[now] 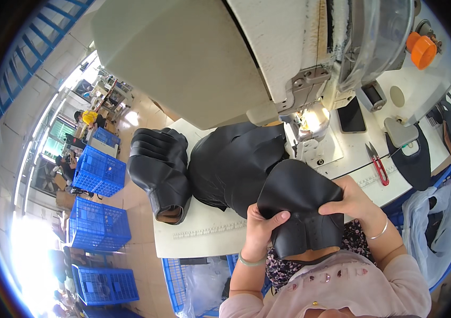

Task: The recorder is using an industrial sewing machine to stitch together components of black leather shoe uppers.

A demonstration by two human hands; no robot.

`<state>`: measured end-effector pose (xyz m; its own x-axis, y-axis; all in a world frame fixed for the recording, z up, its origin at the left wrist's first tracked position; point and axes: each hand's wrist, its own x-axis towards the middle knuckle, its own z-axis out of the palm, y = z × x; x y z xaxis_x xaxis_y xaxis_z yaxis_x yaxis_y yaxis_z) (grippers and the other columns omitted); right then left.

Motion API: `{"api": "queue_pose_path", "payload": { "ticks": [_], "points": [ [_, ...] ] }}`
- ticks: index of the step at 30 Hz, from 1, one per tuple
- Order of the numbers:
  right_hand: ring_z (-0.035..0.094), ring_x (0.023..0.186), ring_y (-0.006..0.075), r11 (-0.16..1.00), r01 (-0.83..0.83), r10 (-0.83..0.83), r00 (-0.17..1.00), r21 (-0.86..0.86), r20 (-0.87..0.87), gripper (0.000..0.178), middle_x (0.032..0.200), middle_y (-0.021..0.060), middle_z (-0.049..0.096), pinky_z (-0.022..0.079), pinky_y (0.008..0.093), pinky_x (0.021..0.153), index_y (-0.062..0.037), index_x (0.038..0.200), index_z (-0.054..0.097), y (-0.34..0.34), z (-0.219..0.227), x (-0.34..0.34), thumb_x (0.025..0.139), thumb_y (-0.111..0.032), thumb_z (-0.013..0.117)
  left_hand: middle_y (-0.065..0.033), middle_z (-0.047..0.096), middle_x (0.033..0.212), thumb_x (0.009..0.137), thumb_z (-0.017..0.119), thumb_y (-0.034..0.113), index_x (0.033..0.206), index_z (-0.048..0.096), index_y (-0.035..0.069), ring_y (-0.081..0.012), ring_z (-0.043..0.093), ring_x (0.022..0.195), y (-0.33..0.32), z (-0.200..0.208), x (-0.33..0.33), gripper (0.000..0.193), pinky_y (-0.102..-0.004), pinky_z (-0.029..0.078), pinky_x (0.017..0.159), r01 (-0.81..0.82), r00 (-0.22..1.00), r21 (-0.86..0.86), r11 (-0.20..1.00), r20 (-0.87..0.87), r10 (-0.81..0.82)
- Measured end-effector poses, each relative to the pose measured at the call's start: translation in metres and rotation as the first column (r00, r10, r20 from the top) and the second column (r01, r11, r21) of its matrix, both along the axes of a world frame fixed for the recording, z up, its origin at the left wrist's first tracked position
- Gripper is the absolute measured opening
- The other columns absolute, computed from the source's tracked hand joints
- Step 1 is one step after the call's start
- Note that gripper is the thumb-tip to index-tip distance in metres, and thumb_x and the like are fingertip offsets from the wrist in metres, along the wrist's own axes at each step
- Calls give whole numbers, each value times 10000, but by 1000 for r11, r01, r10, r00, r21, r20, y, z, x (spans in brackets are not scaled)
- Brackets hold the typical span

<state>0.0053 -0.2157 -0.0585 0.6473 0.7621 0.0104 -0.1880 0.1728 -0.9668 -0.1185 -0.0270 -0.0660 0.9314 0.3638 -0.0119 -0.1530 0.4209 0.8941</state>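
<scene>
My left hand and my right hand both grip a black leather shoe upper piece, held up just in front of my chest at the near edge of the white sewing table. Behind it lies a heap of more black leather pieces reaching toward the needle area of the sewing machine. A stack of folded black pieces rests at the table's left end.
A red thread snip and a dark phone lie on the table to the right. An orange cap sits on the machine. Blue plastic crates stand on the floor at left, a plastic bag at right.
</scene>
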Motion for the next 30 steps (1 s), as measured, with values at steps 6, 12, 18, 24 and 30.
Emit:
{"api": "queue_pose_path", "payload": {
  "ticks": [6,12,18,24,30],
  "points": [
    [578,747,77,999,29,-30,999,-38,-36,243,827,19,667,477,229,682,61,921,676,14,-2,-2,786,-122,762,-146,603,1182,727,735,1,1227,511,-26,-203,564,1063,10,5,-12,549,-318,420,946,-429,902,520,739,197,385],
    [581,728,75,999,31,-21,963,31,-267,204,827,30,666,485,227,667,53,908,680,25,-1,-5,833,-133,719,-92,554,1211,638,787,179,1145,613,85,-252,505,1153,-14,4,-45,544,-427,386,985,-415,910,902,123,409,66],
    [596,720,80,999,19,-7,966,44,-258,190,842,37,674,498,228,660,54,924,677,29,-1,-7,845,-118,701,-15,594,1102,622,668,26,1009,706,142,-213,575,1044,-19,-5,-33,405,-449,401,963,-425,903,876,-228,428,-38],
    [614,713,98,992,96,-68,953,79,-296,202,838,57,681,512,240,660,62,930,672,26,-5,-11,826,-105,717,-11,670,988,677,697,100,916,757,116,-158,643,894,-19,0,-29,247,-383,509,859,-543,839,810,-219,524,-142],
    [644,723,134,993,48,13,867,109,-499,223,849,100,692,528,262,667,76,930,672,32,-13,-4,797,-90,739,-34,668,993,678,698,75,919,748,69,-179,642,892,-16,-3,-32,247,-396,521,913,-511,854,850,-130,484,-189]
  ]
}}
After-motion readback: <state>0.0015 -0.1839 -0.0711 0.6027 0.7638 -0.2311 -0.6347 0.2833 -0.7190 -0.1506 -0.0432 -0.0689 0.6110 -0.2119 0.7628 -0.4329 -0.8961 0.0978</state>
